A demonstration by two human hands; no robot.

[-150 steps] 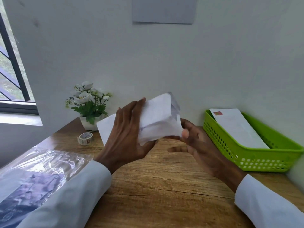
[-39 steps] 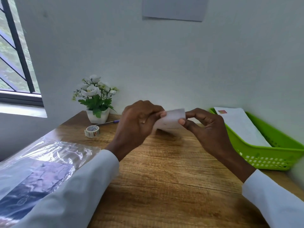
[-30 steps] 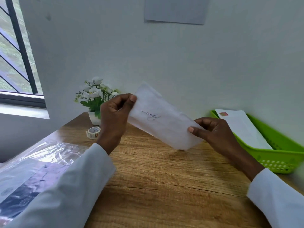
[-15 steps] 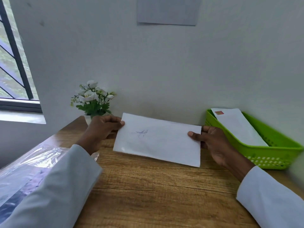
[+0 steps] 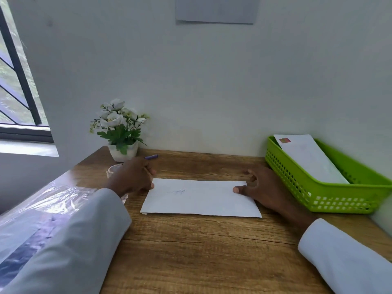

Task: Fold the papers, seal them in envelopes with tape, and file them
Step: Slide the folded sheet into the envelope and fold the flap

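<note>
The envelope [image 5: 200, 197] lies flat on the desk [image 5: 201, 251] between your hands, its long axis running from one to the other. Your right hand [image 5: 263, 187] pins the right end, thumb on top and fingers loosely spread. Your left hand [image 5: 132, 177] touches the left end, fingers curled; whether it holds anything cannot be told. The tape roll [image 5: 112, 169] sits just behind it, so your left hand is nearer. The basket [image 5: 331, 198] stands just beyond your right hand.

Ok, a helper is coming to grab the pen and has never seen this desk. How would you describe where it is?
Start at the wooden desk and look to its far left corner by the wall, where a flower pot stands. The pen lies flat just right of the pot, beyond the left hand. It is the only thin purple thing there; the tape roll nearby is round.
</note>
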